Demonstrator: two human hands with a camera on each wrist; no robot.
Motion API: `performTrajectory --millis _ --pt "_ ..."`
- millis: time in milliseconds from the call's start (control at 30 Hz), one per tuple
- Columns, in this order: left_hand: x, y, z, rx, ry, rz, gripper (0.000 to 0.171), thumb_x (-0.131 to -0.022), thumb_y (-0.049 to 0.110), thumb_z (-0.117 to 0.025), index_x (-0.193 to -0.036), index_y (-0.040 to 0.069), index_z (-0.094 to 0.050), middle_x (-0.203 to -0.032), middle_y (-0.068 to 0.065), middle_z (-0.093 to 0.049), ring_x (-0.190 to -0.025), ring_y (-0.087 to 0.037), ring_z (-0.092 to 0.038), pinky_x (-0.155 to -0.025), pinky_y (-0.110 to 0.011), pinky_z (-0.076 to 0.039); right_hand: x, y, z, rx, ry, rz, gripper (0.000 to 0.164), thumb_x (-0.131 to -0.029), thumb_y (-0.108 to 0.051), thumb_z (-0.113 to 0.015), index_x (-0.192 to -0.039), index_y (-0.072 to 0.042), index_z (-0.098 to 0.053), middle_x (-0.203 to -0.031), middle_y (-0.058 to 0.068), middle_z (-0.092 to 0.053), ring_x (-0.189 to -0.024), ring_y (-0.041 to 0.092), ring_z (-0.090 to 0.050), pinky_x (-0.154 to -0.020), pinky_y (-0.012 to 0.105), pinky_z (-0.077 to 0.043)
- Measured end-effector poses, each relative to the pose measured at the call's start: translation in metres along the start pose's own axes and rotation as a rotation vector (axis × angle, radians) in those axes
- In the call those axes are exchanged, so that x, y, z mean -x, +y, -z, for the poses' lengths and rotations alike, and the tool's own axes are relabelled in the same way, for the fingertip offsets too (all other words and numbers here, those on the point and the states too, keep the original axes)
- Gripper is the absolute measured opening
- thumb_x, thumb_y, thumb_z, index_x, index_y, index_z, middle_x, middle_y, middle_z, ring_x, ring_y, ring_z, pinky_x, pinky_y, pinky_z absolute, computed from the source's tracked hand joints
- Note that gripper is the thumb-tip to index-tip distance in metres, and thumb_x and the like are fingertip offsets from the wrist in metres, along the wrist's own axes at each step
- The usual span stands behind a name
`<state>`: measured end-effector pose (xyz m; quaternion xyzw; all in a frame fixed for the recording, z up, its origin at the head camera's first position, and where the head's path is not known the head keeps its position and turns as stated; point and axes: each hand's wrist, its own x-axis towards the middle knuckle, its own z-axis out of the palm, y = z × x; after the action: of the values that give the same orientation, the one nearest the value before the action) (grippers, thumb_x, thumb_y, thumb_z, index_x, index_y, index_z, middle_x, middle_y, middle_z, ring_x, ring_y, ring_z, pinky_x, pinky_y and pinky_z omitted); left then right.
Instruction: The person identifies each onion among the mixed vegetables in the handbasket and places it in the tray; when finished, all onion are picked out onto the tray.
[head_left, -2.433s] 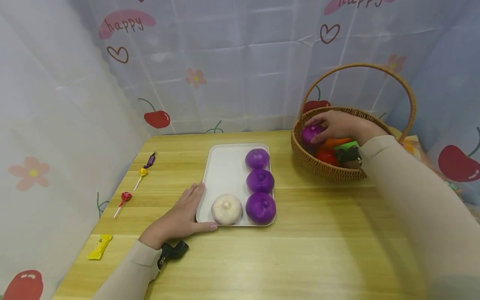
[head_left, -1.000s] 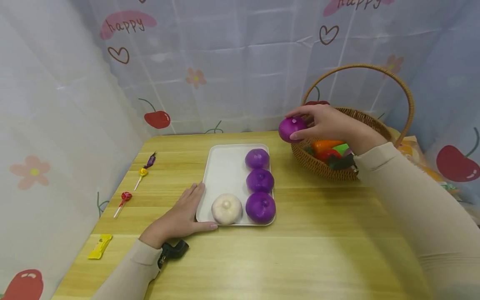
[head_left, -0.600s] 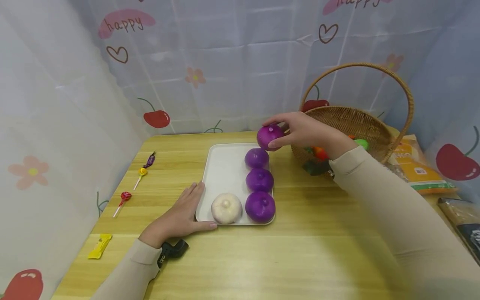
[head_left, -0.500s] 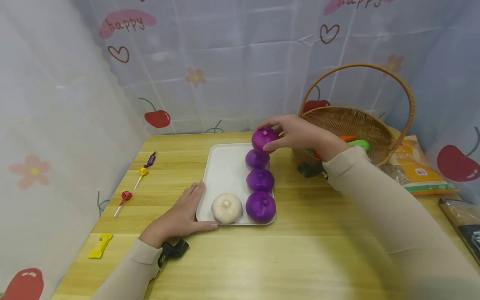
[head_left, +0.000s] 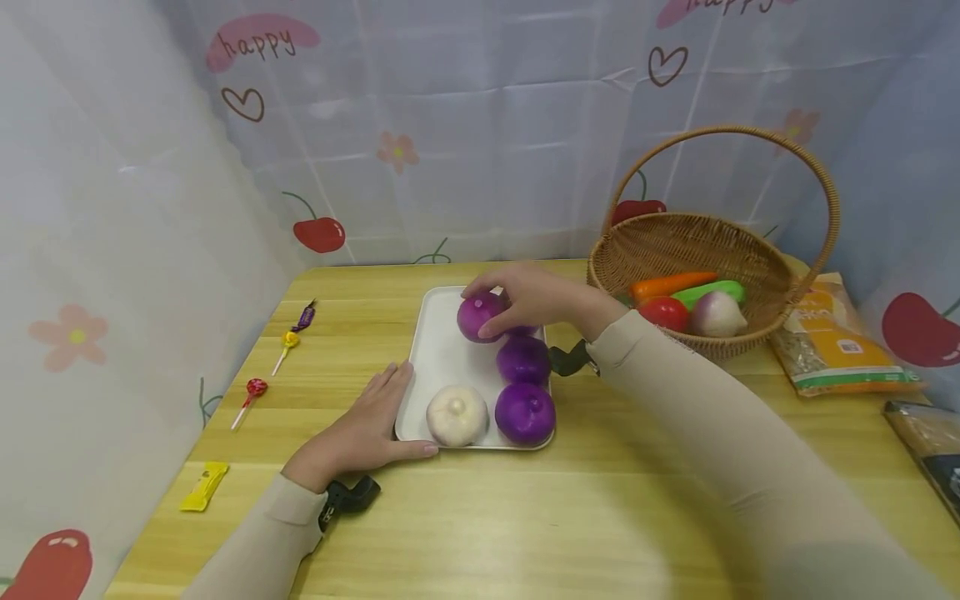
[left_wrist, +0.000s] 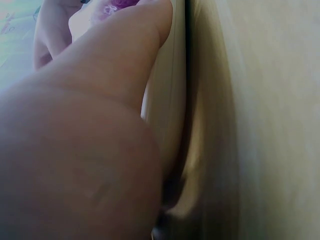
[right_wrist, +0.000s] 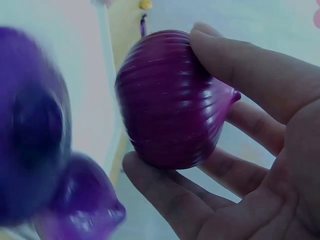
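My right hand (head_left: 534, 295) pinches a glossy red onion (head_left: 474, 320) between thumb and fingers, over the far part of a white tray (head_left: 442, 354). In the right wrist view, the onion (right_wrist: 167, 100) shows ribbed skin and a pointed tip. My left hand (head_left: 363, 432) rests against the tray's near left corner, fingers straight along the left side, thumb at the front edge. Three round purple vegetables line the tray's right side: a front one (head_left: 525, 414), a middle one (head_left: 522, 360) and a far one mostly hidden by my right hand. A white garlic-like bulb (head_left: 456, 416) sits front left.
A wicker basket (head_left: 690, 237) with a tall handle holds a carrot (head_left: 675, 285), a red tomato-like piece (head_left: 664, 313), a green piece (head_left: 708, 293) and a pale bulb (head_left: 717, 315). Packets (head_left: 832, 333) lie at right. Lollipops (head_left: 256, 390) and wrapped candies (head_left: 204, 487) line the left.
My right hand has lifted the red onion out of the basket and carried it left, past the far purple vegetable, over the tray. My left hand has stayed at the tray's corner.
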<state>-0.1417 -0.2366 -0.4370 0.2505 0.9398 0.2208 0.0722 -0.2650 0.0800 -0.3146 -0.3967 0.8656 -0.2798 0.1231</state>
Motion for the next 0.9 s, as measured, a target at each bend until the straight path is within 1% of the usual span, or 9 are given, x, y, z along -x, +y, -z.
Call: performTrajectory --millis 133,200,300,533,667,900 --pt "0.000 0.001 0.000 -0.004 -0.003 0.007 0.139 -0.079 0.085 -0.069 -0.167 -0.004 -0.008 -0.173 -0.020 -0.008 -0.158 -0.039 -0.003 -0.125 -0.056 -0.006 -0.010 -0.003 -0.012 0.032 -0.060 0.002 0.061 -0.088 -0.031 -0.090 -0.143 -0.017 -0.068 -0.137 0.000 -0.066 -0.112 0.018 -0.063 -0.099 0.037 -0.050" --pt "0.000 0.000 0.000 -0.006 -0.003 0.009 0.139 -0.079 0.085 -0.069 -0.167 -0.004 -0.008 -0.173 -0.020 -0.008 -0.158 -0.038 -0.003 -0.125 -0.056 -0.006 -0.015 -0.003 -0.018 0.063 -0.090 0.014 0.060 -0.088 -0.031 -0.090 -0.142 -0.017 -0.068 -0.136 -0.002 -0.066 -0.116 0.016 -0.061 -0.103 0.035 -0.046" --pt "-0.001 0.000 -0.001 -0.004 -0.002 0.007 0.139 -0.079 0.085 -0.069 -0.167 -0.004 -0.008 -0.173 -0.019 -0.009 -0.158 -0.038 -0.003 -0.125 -0.056 -0.007 -0.021 -0.004 -0.026 0.100 -0.129 0.018 0.059 -0.087 -0.031 -0.091 -0.141 -0.018 -0.069 -0.134 -0.004 -0.068 -0.120 0.015 -0.059 -0.106 0.034 -0.044" --pt "-0.001 0.000 0.000 -0.004 -0.006 0.002 0.138 -0.080 0.084 -0.070 -0.167 -0.004 -0.008 -0.173 -0.020 -0.008 -0.158 -0.037 -0.003 -0.125 -0.055 -0.006 -0.029 -0.004 -0.043 0.126 -0.226 0.000 0.060 -0.089 -0.028 -0.089 -0.144 -0.015 -0.067 -0.137 -0.001 -0.067 -0.125 0.017 -0.058 -0.110 0.036 -0.042" --pt "-0.001 0.000 0.000 -0.013 -0.008 0.002 0.138 -0.080 0.084 -0.069 -0.167 -0.004 -0.008 -0.173 -0.020 -0.008 -0.158 -0.037 -0.003 -0.125 -0.054 -0.005 -0.032 -0.004 -0.047 0.130 -0.237 0.005 0.059 -0.091 -0.026 -0.088 -0.144 -0.013 -0.066 -0.139 0.000 -0.066 -0.127 0.018 -0.057 -0.112 0.037 -0.041" --pt "0.000 0.001 0.001 -0.017 -0.010 0.004 0.139 -0.079 0.085 -0.068 -0.167 -0.004 -0.007 -0.173 -0.019 -0.008 -0.158 -0.038 -0.002 -0.125 -0.054 -0.005 -0.034 -0.004 -0.050 0.128 -0.232 0.006 0.058 -0.093 -0.029 -0.085 -0.146 -0.014 -0.065 -0.142 0.000 -0.064 -0.131 0.018 -0.055 -0.115 0.038 -0.039"
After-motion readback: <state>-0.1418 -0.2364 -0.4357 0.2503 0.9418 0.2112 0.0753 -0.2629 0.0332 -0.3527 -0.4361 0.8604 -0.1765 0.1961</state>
